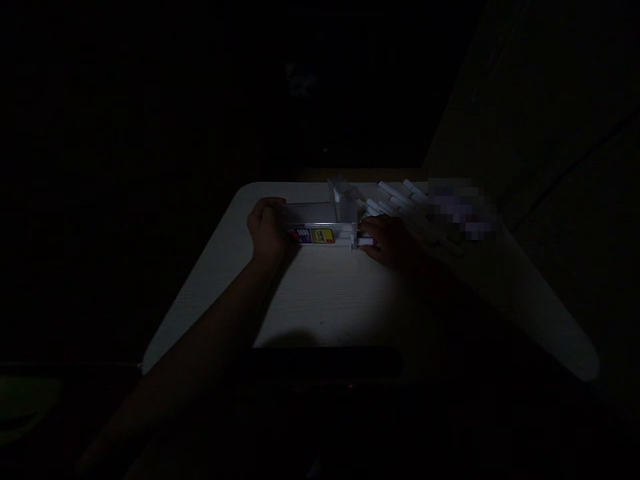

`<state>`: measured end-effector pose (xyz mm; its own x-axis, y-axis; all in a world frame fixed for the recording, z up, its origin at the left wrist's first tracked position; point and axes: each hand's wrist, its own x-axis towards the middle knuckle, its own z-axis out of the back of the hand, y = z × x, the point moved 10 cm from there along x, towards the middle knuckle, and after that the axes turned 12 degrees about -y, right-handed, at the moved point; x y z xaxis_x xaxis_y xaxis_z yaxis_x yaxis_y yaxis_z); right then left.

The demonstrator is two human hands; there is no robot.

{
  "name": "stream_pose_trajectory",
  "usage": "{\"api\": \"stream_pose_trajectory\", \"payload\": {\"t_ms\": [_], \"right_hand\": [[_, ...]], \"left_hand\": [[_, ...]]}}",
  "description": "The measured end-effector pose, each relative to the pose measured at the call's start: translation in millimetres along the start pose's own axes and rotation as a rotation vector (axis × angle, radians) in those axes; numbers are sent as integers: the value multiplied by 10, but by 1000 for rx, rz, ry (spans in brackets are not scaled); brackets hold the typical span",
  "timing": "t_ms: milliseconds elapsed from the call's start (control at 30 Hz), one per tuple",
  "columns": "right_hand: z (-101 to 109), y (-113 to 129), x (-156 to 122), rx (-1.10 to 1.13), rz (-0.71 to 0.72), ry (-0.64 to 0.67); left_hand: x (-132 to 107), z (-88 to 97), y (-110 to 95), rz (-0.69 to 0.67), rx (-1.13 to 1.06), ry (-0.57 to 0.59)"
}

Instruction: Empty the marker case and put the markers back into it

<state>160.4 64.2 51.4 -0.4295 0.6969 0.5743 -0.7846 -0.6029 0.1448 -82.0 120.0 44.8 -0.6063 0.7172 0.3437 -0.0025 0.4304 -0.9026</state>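
Note:
A clear plastic case (310,213) with a yellow and dark label lies on its side on the white table, its lid standing open at the right end. My left hand (267,230) is wrapped round the left end of the case. At the open end, my right hand (390,240) pinches a white marker (367,241) with a magenta end, which sits partly inside the case mouth. Several other white markers (393,192) with coloured ends lie loose just beyond my right hand.
The white table (310,293) has rounded corners and a dark slot (325,361) along its near edge. A blurred purplish patch (460,207) covers something at the back right. The surroundings are very dark, with a wall on the right.

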Motion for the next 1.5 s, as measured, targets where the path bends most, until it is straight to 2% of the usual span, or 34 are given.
{"api": "stream_pose_trajectory", "payload": {"t_ms": [133,267,500,767,900,1033,1267,1500], "right_hand": [[-24,15,7,11,-8,28],[-13,-21,4,33,-44,11],[16,-58,-27,20,-76,6],[32,-12,5,92,-12,43],[77,-64,20,117,-91,32],[90,-118,-6,130,-178,57],[37,-43,-25,69,-29,74],[-20,39,-43,-9,-4,88]], "left_hand": [[-3,3,-19,-3,19,-9],[-21,-3,-39,30,16,-16],[-36,-13,-62,11,37,-5],[36,-15,19,-56,23,39],[38,-3,74,-13,32,32],[6,-18,15,-17,24,25],[-42,-34,-51,30,16,-10],[20,-11,3,-15,43,25]]}}
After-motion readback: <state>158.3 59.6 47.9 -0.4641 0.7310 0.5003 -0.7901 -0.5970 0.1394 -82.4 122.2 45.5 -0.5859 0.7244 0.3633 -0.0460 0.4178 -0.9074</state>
